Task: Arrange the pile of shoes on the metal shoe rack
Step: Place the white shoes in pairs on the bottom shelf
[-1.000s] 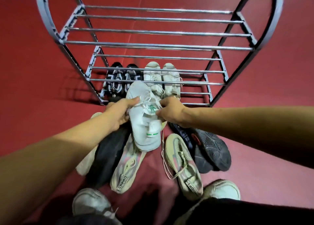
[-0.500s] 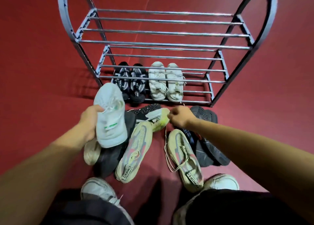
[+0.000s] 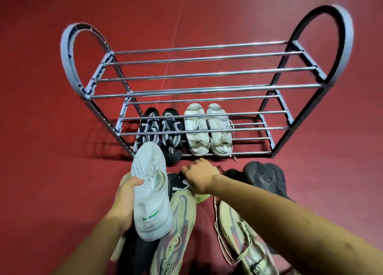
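My left hand (image 3: 124, 200) holds a white sneaker with green marks (image 3: 151, 191) above the pile, toe pointing at the rack. My right hand (image 3: 200, 176) is closed on a black-and-white shoe with a yellow-green sole (image 3: 178, 181) in the pile. The metal shoe rack (image 3: 203, 88) stands ahead on the red floor. On its bottom shelf sit a black patterned pair (image 3: 160, 133) and a white pair (image 3: 208, 129). Two beige-and-pink sneakers (image 3: 176, 229) (image 3: 240, 233) and dark shoes (image 3: 263, 177) lie in the pile.
The rack's top and middle shelves hold nothing. Its curved grey side frames (image 3: 70, 63) rise at left and right. Red floor (image 3: 51, 171) spreads around the rack and pile. A black shoe (image 3: 136, 252) and a pale sole lie under the white sneaker.
The white sneaker passed from both hands to my left hand alone and shifted left. My right hand dropped onto the black-and-white shoe. The view pulled back and the rack looks farther away.
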A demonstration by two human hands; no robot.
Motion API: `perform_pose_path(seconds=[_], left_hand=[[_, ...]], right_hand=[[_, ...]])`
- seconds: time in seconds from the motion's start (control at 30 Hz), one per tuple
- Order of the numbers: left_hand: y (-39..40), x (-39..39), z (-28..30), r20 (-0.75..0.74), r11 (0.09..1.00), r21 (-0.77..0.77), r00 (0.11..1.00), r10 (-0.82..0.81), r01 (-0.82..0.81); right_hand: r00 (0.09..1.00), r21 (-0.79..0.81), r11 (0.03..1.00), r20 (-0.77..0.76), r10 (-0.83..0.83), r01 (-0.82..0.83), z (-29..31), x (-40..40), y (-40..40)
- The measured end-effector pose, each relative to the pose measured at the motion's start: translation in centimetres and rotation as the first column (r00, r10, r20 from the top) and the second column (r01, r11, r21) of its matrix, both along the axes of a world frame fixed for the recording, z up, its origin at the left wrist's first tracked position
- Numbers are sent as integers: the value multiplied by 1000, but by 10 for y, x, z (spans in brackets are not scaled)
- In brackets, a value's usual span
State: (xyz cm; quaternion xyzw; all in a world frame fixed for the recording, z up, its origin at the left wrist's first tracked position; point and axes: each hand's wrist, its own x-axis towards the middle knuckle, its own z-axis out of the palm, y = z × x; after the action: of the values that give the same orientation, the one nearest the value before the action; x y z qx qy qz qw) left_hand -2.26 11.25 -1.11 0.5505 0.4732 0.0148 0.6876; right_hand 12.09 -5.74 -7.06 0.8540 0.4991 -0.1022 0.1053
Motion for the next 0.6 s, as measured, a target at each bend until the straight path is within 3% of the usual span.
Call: perform_pose_path(seconds=[0.13,0.23,0.27,0.3,0.4,0.47,0.6], left_hand=[[11,10,-9,16,998,-52,999,30,-30],[-1,15,5,22,996,-76,999,43,-41],[-6,17,9,26,995,-86,999,42,-40],[-11,18,13,46,996,-86,998,32,-28],[-29,15,26,36,997,-33,997,-69,70],[-42,9,30,20,989,-50,991,-136,137],[-67,3,11,-28,953,-69,954,-299,296]], right_hand=[[999,89,995,-44,-28,32,44,-8,-30],[946,88,959,-213,-246,269,80,-16,-56],[870,71,910,-333,-364,408,88,-17,-66],[735,49,824,-484,-474,564,92,-18,-78],[214,-86,479,-817,-536,874,100,-31,-123],[13,-186,360,-875,-485,914,103,-45,-159],[-282,-379,249,-893,-350,891,94,-72,-211]])
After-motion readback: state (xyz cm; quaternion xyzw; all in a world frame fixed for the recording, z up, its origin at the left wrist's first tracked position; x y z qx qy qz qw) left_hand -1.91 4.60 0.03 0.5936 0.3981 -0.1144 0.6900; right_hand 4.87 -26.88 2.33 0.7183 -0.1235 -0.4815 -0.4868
